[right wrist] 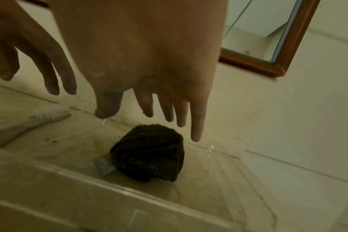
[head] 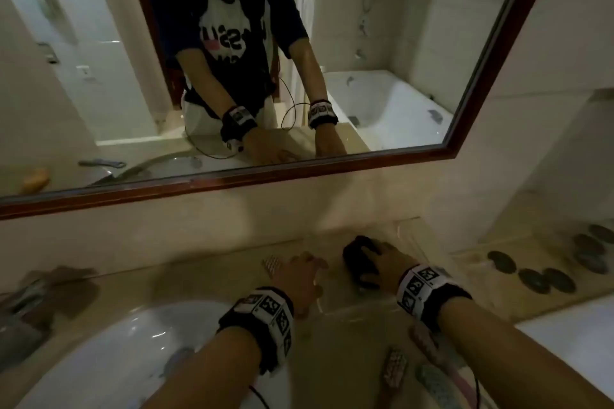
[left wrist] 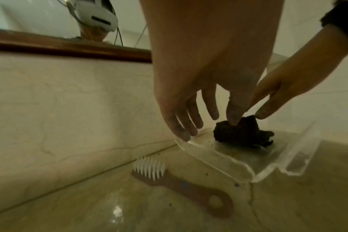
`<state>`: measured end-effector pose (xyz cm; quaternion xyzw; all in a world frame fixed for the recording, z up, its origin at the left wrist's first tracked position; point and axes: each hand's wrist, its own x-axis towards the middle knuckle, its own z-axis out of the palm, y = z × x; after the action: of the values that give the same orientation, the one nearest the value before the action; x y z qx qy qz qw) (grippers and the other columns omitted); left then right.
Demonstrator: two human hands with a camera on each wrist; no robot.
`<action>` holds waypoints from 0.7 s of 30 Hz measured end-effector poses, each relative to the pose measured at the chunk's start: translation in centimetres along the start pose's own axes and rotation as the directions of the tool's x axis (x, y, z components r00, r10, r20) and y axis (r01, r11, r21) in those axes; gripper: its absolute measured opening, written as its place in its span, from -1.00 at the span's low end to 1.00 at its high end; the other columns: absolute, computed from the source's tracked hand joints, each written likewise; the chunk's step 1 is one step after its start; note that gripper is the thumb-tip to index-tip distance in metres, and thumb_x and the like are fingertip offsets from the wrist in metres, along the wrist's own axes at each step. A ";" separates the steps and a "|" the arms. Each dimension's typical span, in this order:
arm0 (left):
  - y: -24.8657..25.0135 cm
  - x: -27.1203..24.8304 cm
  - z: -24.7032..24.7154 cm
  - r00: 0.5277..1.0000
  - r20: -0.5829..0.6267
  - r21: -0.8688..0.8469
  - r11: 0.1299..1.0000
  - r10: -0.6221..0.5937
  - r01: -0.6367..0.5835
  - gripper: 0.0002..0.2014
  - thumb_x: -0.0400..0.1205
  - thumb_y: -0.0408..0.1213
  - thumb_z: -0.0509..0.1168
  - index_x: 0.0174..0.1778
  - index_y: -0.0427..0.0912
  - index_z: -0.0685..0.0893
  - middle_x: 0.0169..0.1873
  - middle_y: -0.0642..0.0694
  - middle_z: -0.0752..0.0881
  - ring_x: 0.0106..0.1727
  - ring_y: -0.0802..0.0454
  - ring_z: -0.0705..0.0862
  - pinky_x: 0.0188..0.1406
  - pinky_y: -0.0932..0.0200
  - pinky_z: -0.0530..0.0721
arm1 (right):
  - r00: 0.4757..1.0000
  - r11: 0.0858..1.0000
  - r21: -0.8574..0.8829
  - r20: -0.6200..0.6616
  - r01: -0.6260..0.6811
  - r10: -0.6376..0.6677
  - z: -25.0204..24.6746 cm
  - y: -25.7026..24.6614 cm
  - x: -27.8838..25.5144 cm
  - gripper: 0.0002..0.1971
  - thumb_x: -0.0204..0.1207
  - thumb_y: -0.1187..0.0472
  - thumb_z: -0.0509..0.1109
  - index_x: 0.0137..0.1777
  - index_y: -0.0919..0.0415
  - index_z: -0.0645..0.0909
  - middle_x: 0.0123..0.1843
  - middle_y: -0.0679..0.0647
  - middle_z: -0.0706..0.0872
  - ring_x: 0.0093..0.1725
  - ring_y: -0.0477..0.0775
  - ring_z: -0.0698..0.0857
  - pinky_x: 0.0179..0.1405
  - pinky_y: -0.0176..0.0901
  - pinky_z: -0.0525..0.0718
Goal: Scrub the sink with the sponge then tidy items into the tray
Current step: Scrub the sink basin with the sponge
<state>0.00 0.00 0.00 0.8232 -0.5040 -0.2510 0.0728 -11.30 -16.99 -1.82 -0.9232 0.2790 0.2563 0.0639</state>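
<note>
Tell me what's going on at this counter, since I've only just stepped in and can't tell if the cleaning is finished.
A person is tidying things beside the sink. A dark scrubby bundle sits in the clear tray near the wall. The right hand hovers just above it with straight fingers, not gripping. The left hand reaches toward the tray's near edge, fingers open. A brown brush with white bristles lies on the counter outside the tray, and more brushes lie nearer the person, not yet put away.

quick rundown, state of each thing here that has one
dark cloth: bunched up, lying in the tray
clear tray: on the counter by the wall
left hand: open, fingertips at the tray's rim
right hand: open, just above the cloth
brown brush: on the counter, outside the tray
</note>
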 end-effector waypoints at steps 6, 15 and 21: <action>-1.2 2.0 2.0 0.999 0.000 -0.078 0.996 -0.038 0.038 -0.62 0.72 -0.28 0.13 0.47 -0.03 0.45 0.54 -0.09 0.36 0.53 -0.11 0.39 0.48 0.02 0.44 | 0.997 0.995 -0.056 0.012 -0.078 0.078 1.4 -0.6 3.1 -0.25 0.56 -0.19 0.22 0.65 -0.03 -0.03 0.69 0.17 0.05 0.59 0.31 0.22 0.52 0.20 0.38; -2.9 2.2 2.2 0.993 -0.108 -0.231 0.973 -0.054 0.028 -0.66 0.69 -0.38 0.15 0.36 -0.07 0.56 0.42 -0.09 0.46 0.39 -0.09 0.53 0.37 0.05 0.56 | 0.981 0.985 0.117 -0.128 -0.129 0.144 0.2 -1.9 3.9 -0.62 0.61 0.25 0.23 0.41 0.27 0.45 0.39 0.31 0.57 0.35 0.31 0.58 0.28 0.02 0.57; -3.8 -0.2 0.3 0.943 -0.291 -0.500 0.866 -0.164 -0.004 -0.59 0.66 -0.17 0.30 0.43 -0.13 0.52 0.37 -0.14 0.58 0.38 -0.04 0.58 0.38 0.13 0.53 | 0.990 0.940 0.340 -0.135 -0.002 0.051 -4.0 -2.2 0.9 -0.67 0.63 0.07 0.21 0.23 0.24 0.63 0.18 0.21 0.73 0.21 0.22 0.68 0.24 -0.07 0.56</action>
<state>2.82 2.06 -1.61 0.8275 -0.3690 -0.2356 0.3516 -7.71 -16.66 1.06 -0.9104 0.3352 0.1390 0.1985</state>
